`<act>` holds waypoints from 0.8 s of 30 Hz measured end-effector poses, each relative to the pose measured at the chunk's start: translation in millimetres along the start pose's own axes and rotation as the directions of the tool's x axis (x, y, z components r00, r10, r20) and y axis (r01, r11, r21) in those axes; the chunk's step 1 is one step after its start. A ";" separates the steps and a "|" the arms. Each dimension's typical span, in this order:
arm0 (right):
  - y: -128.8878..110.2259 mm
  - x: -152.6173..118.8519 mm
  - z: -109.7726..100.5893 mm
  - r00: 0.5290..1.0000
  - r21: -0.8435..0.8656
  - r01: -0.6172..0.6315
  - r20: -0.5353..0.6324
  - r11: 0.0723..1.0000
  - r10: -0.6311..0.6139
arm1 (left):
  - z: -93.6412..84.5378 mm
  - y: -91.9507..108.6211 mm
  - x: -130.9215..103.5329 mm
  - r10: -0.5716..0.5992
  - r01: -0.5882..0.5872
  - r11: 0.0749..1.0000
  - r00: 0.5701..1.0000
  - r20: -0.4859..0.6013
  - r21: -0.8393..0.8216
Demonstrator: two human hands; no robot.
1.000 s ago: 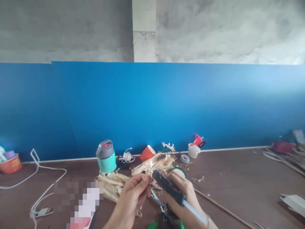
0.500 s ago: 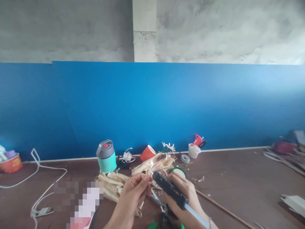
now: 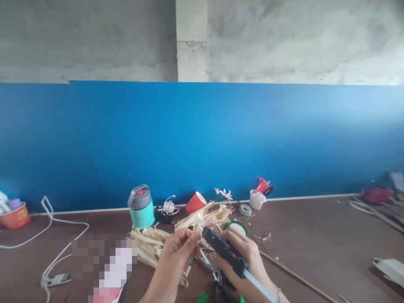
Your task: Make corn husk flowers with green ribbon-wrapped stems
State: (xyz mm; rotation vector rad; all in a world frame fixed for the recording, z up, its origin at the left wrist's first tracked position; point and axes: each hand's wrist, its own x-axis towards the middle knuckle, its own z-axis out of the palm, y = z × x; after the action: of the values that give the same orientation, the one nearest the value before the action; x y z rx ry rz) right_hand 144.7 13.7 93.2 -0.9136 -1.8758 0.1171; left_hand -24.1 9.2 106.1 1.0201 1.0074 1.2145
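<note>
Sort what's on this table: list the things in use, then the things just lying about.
In use:
glue gun in right hand
small piece pinched in left hand
dried husks

Lying about:
teal bottle
red cup
tape roll
white cable

We note the glue gun in the right hand: matt black plastic, with a pale translucent stick at its rear. Dried husks beside the left hand look papery, fibrous, dull straw. Desk: brown, matt, smooth board. Bottle: teal plastic, grey lid, slight sheen. Far wall: rough grey concrete.
</note>
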 end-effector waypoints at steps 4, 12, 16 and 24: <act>1.4 -0.3 -0.8 0.997 0.011 -0.011 0.077 1.000 0.010 | 0.3 -0.2 -1.5 -0.006 0.006 1.000 1.000 -0.011 -0.004; 0.3 -1.9 -1.4 0.996 0.002 -0.024 0.084 1.000 0.024 | -1.1 -1.3 -1.7 -0.022 0.022 0.998 1.000 0.006 -0.057; -1.7 0.4 -2.1 0.997 0.013 -0.022 0.074 1.000 0.021 | -3.3 -2.3 -1.4 -0.063 0.065 0.994 0.997 0.034 -0.091; -2.6 1.7 -1.7 0.998 0.023 -0.028 0.059 0.999 0.027 | -5.9 -1.8 -1.3 -0.119 0.134 0.974 0.989 0.092 -0.180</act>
State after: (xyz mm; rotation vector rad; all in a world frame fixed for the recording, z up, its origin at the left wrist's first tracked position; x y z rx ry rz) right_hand 144.4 12.4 96.5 -0.9291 -1.9122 0.1845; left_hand -29.5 8.2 103.0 0.8393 0.8650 1.1304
